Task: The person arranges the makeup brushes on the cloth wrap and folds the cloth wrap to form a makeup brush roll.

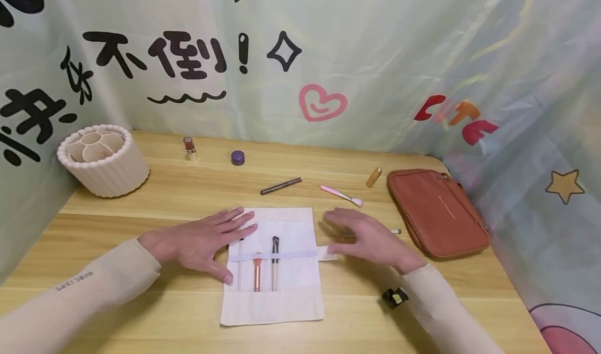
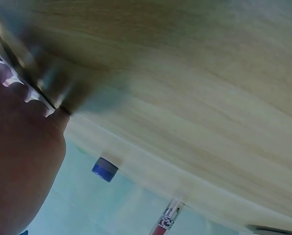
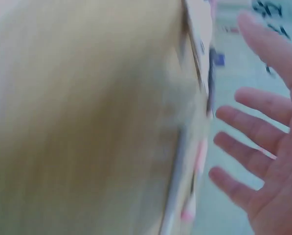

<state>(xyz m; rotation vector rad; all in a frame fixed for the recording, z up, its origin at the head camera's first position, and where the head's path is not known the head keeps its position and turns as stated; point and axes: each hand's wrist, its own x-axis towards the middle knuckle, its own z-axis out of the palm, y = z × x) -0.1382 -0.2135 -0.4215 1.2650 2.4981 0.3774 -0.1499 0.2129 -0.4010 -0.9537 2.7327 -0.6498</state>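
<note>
My left hand (image 1: 202,244) rests with spread fingers on the left side of a white fabric brush roll (image 1: 296,307), laid flat on the table. Tucked under its lilac band are a rose-gold makeup brush (image 1: 257,278), a dark-tipped brush (image 1: 274,273) and a thin slim tool (image 1: 240,273). Right of the roll, my right hand (image 1: 371,242) hovers beside the small side tab (image 1: 327,254). In the right wrist view its fingers (image 3: 251,122) are spread and hold nothing. Beneath that hand lies another brush (image 1: 396,231), mostly hidden; only one end shows clearly.
Behind the roll lie a black pencil (image 1: 281,186), a pink brush (image 1: 335,193) and a gold tube (image 1: 373,178). A brown case (image 1: 436,213) sits at right. Farther back are a purple-lidded pot (image 1: 238,158), a lipstick (image 1: 190,148) and a white divided holder (image 1: 110,169).
</note>
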